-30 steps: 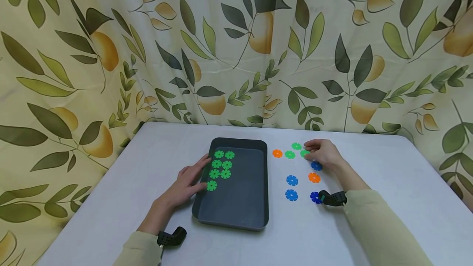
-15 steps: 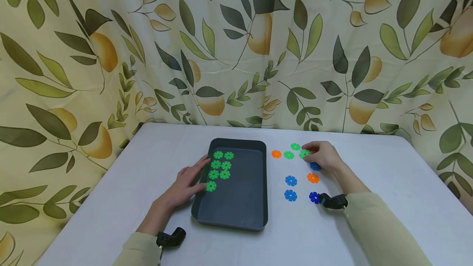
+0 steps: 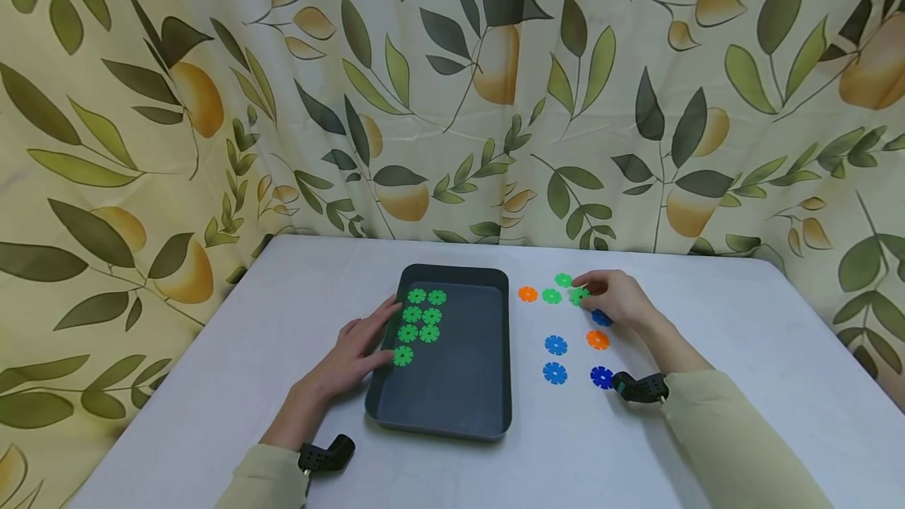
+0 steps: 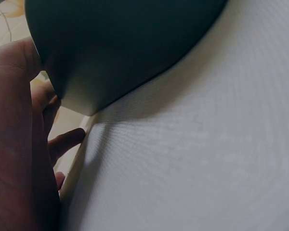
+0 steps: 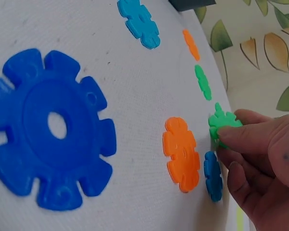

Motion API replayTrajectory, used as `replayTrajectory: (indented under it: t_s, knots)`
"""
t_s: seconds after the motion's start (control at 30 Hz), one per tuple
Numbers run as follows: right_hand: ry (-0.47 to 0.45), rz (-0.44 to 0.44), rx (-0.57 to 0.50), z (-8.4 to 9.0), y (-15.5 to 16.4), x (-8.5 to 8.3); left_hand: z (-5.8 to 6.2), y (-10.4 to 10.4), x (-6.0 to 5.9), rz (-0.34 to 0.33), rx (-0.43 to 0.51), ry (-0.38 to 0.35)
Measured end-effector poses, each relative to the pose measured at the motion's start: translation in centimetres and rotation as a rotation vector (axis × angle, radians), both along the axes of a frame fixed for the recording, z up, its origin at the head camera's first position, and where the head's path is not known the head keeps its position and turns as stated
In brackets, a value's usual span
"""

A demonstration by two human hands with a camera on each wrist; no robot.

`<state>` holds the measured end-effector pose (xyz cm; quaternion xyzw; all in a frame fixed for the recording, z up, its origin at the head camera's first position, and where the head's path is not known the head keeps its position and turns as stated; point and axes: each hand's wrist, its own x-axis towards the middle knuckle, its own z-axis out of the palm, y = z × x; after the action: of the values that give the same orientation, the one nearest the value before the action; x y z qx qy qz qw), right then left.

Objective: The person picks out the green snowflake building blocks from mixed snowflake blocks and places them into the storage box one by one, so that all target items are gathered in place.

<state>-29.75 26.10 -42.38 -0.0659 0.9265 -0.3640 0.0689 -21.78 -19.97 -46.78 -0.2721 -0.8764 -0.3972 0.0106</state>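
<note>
A dark grey tray [image 3: 488, 352] lies on the white table with several green notched discs [image 3: 421, 315] in its left part. My left hand [image 3: 385, 328] rests flat on the tray's left rim, fingers straight. In the left wrist view the palm [image 4: 19, 144] lies beside the tray's outer wall [image 4: 120, 48]. To the right of the tray my right hand [image 3: 588, 287] pinches a green disc [image 3: 578, 297] at the table top. The right wrist view shows the fingertips [image 5: 236, 137] on that green disc [image 5: 220, 124], next to an orange disc [image 5: 182, 154].
Loose discs lie right of the tray: an orange one [image 3: 527, 294], two green [image 3: 551, 296], light blue ones [image 3: 555, 345], another orange [image 3: 597, 339] and a dark blue one [image 3: 602, 377]. A leaf-print curtain [image 3: 452, 100] hangs behind the table.
My right hand has shifted slightly left and its fingers have closed on the green disc. The left hand and the tray have stayed put.
</note>
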Motion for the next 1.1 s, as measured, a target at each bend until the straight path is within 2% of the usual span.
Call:
replayTrajectory:
  t_s: [0.27,0.67,1.1]
  knots:
    - [-0.025,0.016,-0.03,0.7,0.0,0.3,-0.1,0.0,-0.1,-0.004,0.003,-0.003]
    - [-0.201,-0.032,-0.194,2.2,-0.8,0.8,-0.1,-0.1,-0.1,-0.004,0.002,-0.004]
    - [-0.238,0.052,-0.344,4.3,-4.7,2.1,0.2,0.0,0.0,0.008,-0.007,-0.008]
